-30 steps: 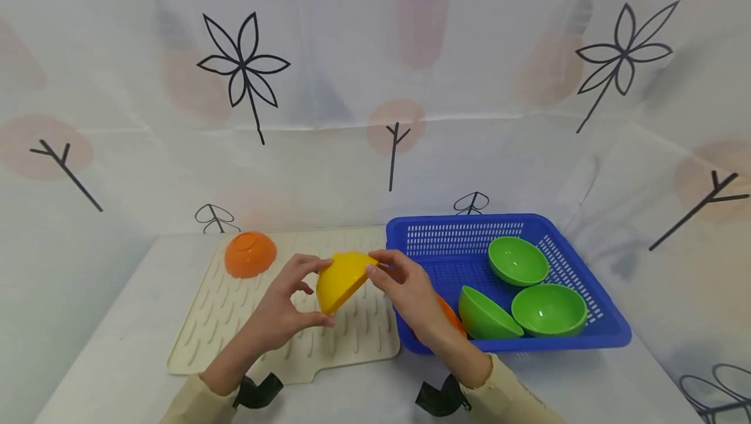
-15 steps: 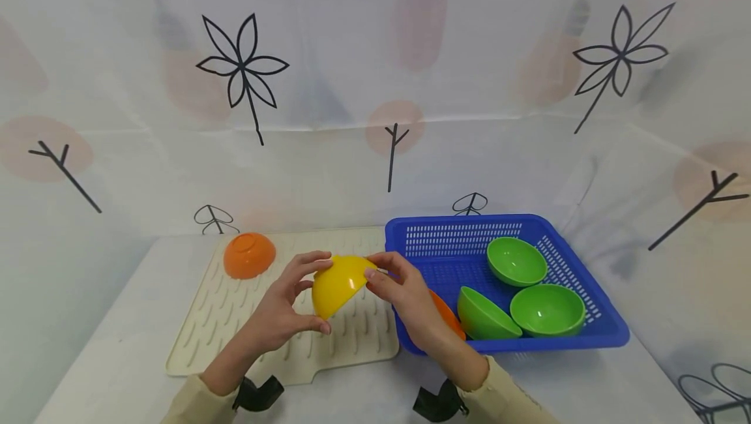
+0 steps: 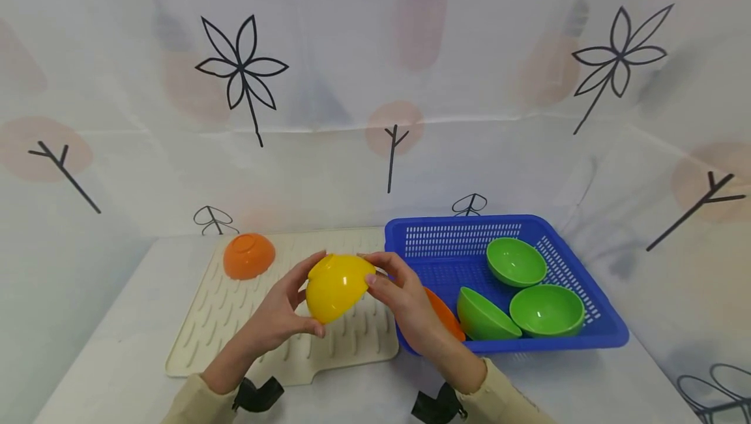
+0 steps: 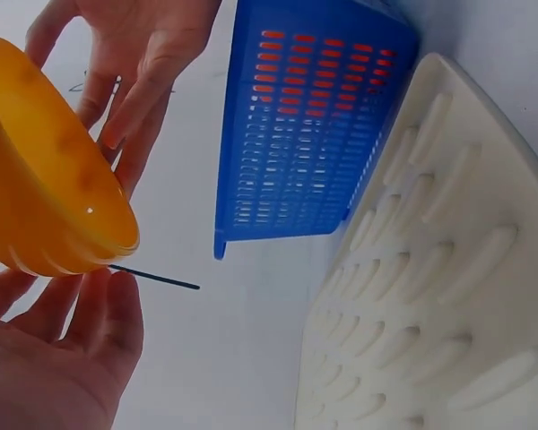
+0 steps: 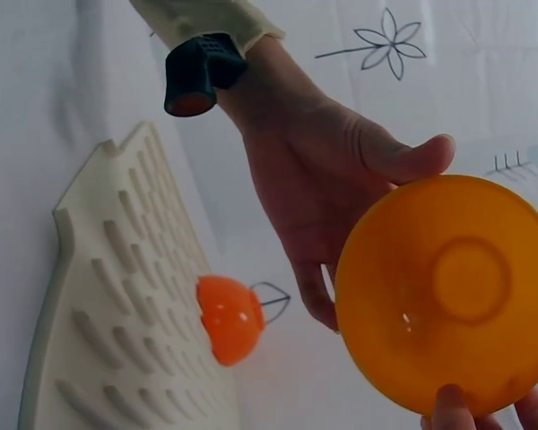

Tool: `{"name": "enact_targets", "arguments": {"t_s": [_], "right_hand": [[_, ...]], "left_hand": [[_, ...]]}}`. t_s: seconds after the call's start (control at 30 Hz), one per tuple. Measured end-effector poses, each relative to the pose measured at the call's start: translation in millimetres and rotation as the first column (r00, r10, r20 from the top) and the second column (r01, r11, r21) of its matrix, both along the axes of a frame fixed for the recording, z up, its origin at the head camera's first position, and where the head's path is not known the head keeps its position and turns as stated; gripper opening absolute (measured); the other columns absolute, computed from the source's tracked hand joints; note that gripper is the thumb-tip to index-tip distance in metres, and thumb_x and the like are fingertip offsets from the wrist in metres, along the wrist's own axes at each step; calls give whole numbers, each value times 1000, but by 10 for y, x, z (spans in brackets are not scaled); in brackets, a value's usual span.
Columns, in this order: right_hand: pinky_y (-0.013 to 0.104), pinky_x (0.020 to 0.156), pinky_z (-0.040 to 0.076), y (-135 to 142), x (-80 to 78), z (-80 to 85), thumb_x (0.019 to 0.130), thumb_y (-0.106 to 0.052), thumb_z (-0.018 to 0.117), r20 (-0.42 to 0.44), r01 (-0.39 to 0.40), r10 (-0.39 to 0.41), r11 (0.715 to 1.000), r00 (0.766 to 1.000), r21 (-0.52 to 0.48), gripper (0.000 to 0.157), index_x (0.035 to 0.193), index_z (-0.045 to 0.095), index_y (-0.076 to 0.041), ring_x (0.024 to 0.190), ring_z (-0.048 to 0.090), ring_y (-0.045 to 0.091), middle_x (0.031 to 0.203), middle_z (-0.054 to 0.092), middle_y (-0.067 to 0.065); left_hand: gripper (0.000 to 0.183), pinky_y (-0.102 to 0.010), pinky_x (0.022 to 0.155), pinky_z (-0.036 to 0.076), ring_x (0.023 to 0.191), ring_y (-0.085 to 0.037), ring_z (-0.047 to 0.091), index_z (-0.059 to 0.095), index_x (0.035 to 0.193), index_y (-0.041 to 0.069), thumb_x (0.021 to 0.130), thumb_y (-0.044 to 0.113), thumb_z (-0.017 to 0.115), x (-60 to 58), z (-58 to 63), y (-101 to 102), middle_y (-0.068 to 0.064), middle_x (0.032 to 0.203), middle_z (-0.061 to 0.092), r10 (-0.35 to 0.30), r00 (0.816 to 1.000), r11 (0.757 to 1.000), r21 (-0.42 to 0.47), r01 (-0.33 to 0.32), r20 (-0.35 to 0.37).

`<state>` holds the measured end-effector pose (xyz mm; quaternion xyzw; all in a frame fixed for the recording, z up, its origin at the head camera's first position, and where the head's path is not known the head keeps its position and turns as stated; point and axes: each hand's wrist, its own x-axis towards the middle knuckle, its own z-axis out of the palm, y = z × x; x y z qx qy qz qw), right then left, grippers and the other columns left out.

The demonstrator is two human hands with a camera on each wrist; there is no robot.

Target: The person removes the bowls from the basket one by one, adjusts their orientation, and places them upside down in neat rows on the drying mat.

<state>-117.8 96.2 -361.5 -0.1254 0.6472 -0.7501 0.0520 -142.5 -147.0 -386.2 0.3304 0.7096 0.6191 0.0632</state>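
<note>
A yellow bowl (image 3: 338, 288) is held tilted in the air between both hands, over the cream drying mat (image 3: 352, 339). My left hand (image 3: 280, 310) grips it from the left, thumb low and fingers at the upper side. On the right, the thumb and fingers of my right hand (image 3: 411, 297) pinch its rim. The right wrist view looks into the bowl's hollow (image 5: 471, 282), with a right fingertip inside the rim. An orange bowl (image 3: 249, 256) lies upside down on the mat's back left part.
To the right stands a blue plastic basket (image 3: 613, 326). In it are three green bowls, among them a tilted one (image 3: 484, 313), and an orange bowl (image 3: 444, 316) partly hidden behind my right hand. A patterned cloth (image 3: 328, 169) hangs behind the table.
The yellow bowl has turned so that more of its rounded outside faces the head camera, and it has shifted slightly left. Both hands keep their hold; the left fingers have moved along it.
</note>
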Motion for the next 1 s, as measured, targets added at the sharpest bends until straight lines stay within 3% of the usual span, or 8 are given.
{"name": "enact_targets", "arguments": {"t_s": [0.27,0.43,0.6,0.7,0.8,1.0], "right_hand": [[51,110,37,-9,5,-18,98,-21,59,-55,-22,22,1000,998,9,42,135,50,-5,129,52,26,143,51,7],[41,108,43,-34,18,-11,97,-17,62,-99,10,-6,999,995,41,41,135,53,-3,131,50,29,144,52,9],[35,103,46,-59,9,-30,97,-12,65,-172,67,-47,992,984,111,36,132,60,-4,131,50,30,141,54,11],[37,104,46,-96,14,-57,95,-11,67,-229,132,-85,971,970,199,35,130,64,-9,129,52,26,138,57,6],[42,102,47,-150,34,-74,94,-11,70,-298,200,-108,933,948,298,36,129,65,-10,127,54,24,136,59,3],[43,99,50,-271,83,-109,91,-10,72,-351,261,-114,875,929,407,41,131,64,-7,127,55,24,139,57,4]], "left_hand": [[84,-34,105,45,131,-23,48,37,153,17,84,37,79,-8,21,-37,-4,150,44,-4,1000,1000,-26,4,-9],[86,-40,104,47,132,-24,46,38,153,23,81,34,83,-27,40,-79,-2,151,43,18,1000,998,-58,-19,-12],[89,-53,101,47,134,-25,41,38,152,29,78,29,87,-43,25,-128,3,149,44,72,996,991,-112,-77,-52],[90,-59,101,45,135,-25,39,39,151,31,75,26,89,-49,0,-152,6,148,44,117,991,981,-146,-126,-69],[91,-63,101,42,136,-28,37,39,150,29,75,25,89,-49,-22,-170,4,149,43,158,984,969,-176,-171,-85],[92,-68,101,39,136,-32,38,39,150,24,74,25,90,-76,-99,-186,-2,151,41,235,965,940,-226,-257,-119]]}}
